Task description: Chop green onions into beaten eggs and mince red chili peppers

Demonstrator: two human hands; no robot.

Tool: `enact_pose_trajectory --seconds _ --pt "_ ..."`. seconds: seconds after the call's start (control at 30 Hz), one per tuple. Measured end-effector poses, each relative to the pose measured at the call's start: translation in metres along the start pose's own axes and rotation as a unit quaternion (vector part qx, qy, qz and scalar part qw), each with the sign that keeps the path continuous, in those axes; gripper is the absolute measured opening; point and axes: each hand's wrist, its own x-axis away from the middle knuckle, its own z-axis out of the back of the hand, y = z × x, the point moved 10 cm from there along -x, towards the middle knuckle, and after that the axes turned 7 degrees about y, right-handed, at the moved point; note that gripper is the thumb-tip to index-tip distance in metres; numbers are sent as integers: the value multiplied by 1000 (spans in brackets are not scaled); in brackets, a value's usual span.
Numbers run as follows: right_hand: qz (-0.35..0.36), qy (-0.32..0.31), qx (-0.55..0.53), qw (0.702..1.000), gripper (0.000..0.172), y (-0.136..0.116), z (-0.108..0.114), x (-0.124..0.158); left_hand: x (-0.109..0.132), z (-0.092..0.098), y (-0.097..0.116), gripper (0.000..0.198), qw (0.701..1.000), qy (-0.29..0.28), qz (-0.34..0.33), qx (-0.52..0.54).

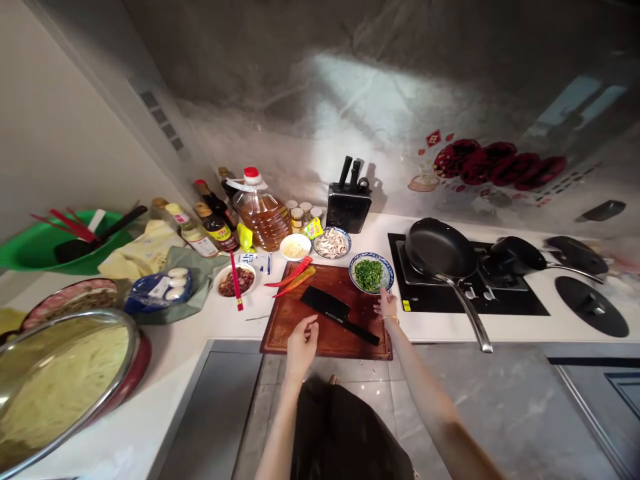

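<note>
My left hand hovers over the near left part of a wooden cutting board, its fingers curled together and nothing visible in them. A black cleaver lies flat across the board, handle towards the lower right. My right hand is at the board's right side, fingers apart, with one fingertip at the near rim of a blue-and-white bowl. Chopped green onions fill that bowl, which sits over the board's far right corner. Two long chili peppers, one red and one orange-red, lie at the far left corner.
Behind the board stand sliced mushrooms, a bowl of minced garlic, a knife block and an oil jug. Red chopsticks rest across a meat bowl. At right, a frying pan sits on the stove; a noodle basin is left.
</note>
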Motion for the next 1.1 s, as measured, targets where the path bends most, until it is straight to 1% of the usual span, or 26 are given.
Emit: enact_pose_trajectory --seconds 0.03,0.07,0.1,0.17,0.23,0.3,0.33,0.4,0.43,0.47,0.53,0.57,0.6,0.63,0.7,0.77,0.83,0.9,1.0,1.07,1.1 --pt "-46 1 -48 998 43 -2 1 -13 -4 -7 1 31 1000 -9 2 7" --pt "-73 5 -80 994 39 -5 2 -25 -10 -15 2 30 1000 -19 0 14" --pt "-82 10 -101 991 35 -10 4 -33 -16 -23 2 30 999 -31 -3 23" --pt "-70 13 -123 990 30 -17 9 -39 -30 -41 1 33 998 -53 -2 39" --pt "-63 22 -147 987 30 -15 19 -30 -42 -58 3 40 996 -74 11 50" --pt "-66 25 -166 984 30 -6 31 -8 -46 -75 9 53 992 -104 38 58" --pt "-72 23 -174 982 29 0 37 7 -45 -82 14 61 989 -122 54 61" --pt "-90 18 -189 978 26 12 52 39 -30 -96 29 74 979 -173 88 65" --pt "-99 15 -198 975 25 18 61 55 -17 -105 37 78 969 -211 105 71" --pt "-107 14 -208 972 26 24 72 73 2 -114 45 81 955 -259 122 80" --pt "-113 6 -227 967 28 35 100 107 52 -137 58 85 912 -361 161 113" --pt "-115 1 -229 967 29 42 117 123 79 -147 60 86 892 -393 181 130" --pt "-115 -3 -229 967 30 50 137 138 103 -156 60 85 882 -400 201 148" --pt "-119 -5 -227 967 31 59 157 152 126 -166 56 84 879 -392 219 160" --pt "-131 -3 -224 966 31 83 205 173 171 -196 48 80 873 -385 246 171" --pt "-141 21 -227 963 32 111 264 187 219 -241 45 75 863 -402 262 159" --pt "-136 61 -236 960 36 138 332 195 265 -296 55 70 854 -424 267 139" --pt "-123 98 -246 956 41 161 405 200 312 -355 78 65 845 -446 263 132" --pt "-116 123 -274 947 44 186 510 207 381 -440 127 61 825 -480 258 146" --pt "-117 125 -316 933 45 199 574 208 420 -489 158 61 814 -495 258 157" --pt "-116 125 -339 925 46 205 604 205 436 -510 171 61 812 -498 258 160"
